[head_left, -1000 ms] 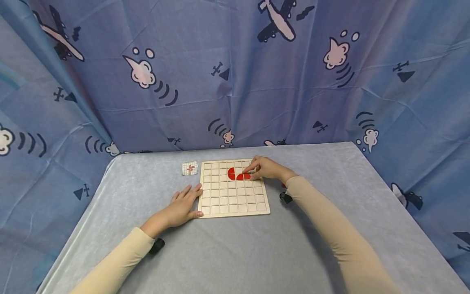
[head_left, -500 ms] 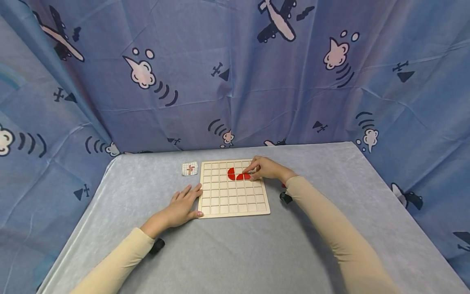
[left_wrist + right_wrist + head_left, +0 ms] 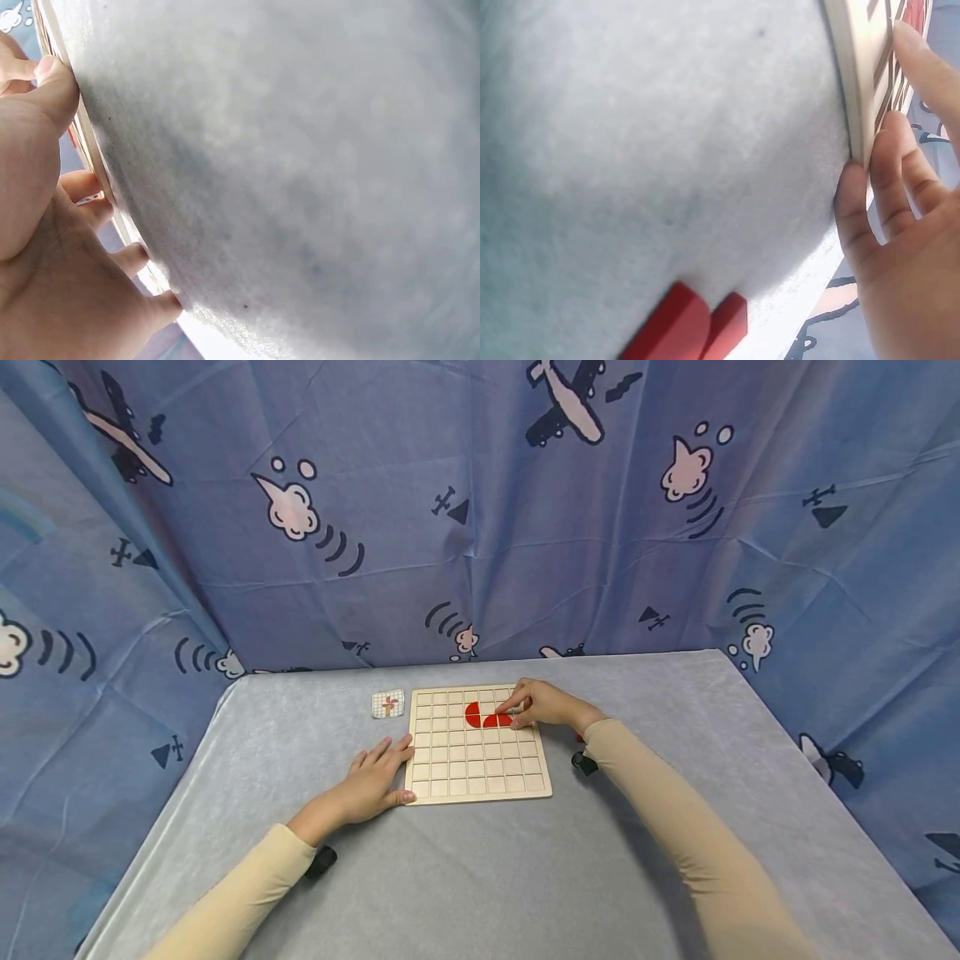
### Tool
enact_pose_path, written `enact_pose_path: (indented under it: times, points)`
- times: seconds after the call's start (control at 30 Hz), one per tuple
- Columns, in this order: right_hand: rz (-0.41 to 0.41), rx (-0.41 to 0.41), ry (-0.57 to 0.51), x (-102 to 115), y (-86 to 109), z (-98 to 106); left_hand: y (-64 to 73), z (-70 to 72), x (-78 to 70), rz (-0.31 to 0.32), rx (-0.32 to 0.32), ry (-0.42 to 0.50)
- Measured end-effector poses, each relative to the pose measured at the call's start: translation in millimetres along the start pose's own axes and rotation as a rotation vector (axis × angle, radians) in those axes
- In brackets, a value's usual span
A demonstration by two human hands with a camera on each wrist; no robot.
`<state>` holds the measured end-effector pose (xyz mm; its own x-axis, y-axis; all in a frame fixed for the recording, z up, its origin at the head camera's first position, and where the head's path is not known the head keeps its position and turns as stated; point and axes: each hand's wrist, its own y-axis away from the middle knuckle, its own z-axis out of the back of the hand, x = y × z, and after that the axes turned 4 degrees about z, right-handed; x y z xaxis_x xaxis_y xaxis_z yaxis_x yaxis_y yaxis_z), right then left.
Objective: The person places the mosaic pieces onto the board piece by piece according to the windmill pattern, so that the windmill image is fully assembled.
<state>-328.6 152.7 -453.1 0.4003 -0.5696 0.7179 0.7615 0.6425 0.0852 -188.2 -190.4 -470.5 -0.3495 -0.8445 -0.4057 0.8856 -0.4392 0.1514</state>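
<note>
A pale wooden grid board [image 3: 480, 768] lies on the table. On it, red rounded pieces form a half-disc [image 3: 472, 716] and, to its right, a dome shape [image 3: 491, 722]. My right hand [image 3: 547, 703] reaches over the board's far right part, index fingertip and thumb resting at the dome-shaped red pieces. In the right wrist view its lower fingers [image 3: 851, 195] lie against the board's edge. My left hand [image 3: 367, 785] spreads along the board's left side, thumb and fingertips touching its rim; the left wrist view shows the thumb [image 3: 56, 82] over that edge.
A small card [image 3: 387, 704] with a printed grid and a reddish figure lies left of the board. Loose red pieces [image 3: 667, 326] sit on the grey tablecloth [image 3: 480, 877] right of it, mostly hidden by my right wrist in the head view. A blue patterned curtain [image 3: 480, 527] stands behind.
</note>
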Motion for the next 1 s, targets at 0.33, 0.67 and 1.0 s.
enact_pose_path:
  times: [0.33, 0.67, 1.0]
  points:
    - [-0.006, -0.008, 0.008, 1, 0.8, 2, 0.1, 0.1, 0.0, 0.001, 0.0, -0.002]
    - [0.002, -0.144, 0.067, 6, 12.2, 12, 1.7, 2.3, -1.6, -0.008, 0.004, 0.003]
    - [-0.004, -0.225, 0.09, -1, 43.4, 31, 1.7, 3.5, -0.9, -0.003, 0.008, 0.007]
